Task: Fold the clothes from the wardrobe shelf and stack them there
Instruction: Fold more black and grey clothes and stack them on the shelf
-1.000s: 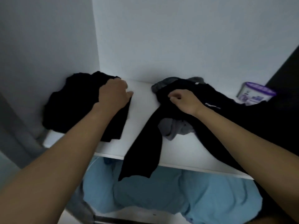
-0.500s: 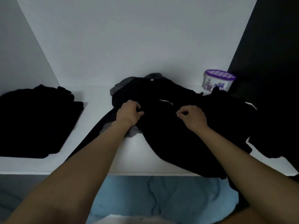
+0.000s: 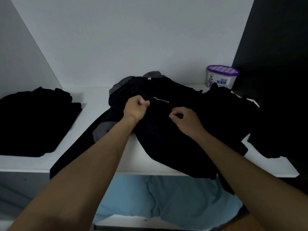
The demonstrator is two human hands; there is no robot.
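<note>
Left hand (image 3: pixel 135 107) has crossed from the folded stack (image 3: pixel 33 122) to the black shirt (image 3: pixel 166 139) on the shelf (image 3: pixel 133 157), both hands' fingers pinching its chest, collar at twelve o'clock, hem trailing toward five past the right hand (image 3: pixel 186 119).

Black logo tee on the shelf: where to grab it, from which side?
Probably the two shoulders, either side of the collar tag. The black tee lies logo-up, neck toward the back wall, hem over the front edge of the shelf, so reach across from the front. The left hand and right hand pinch mid-chest, which would likely bunch it.
</note>
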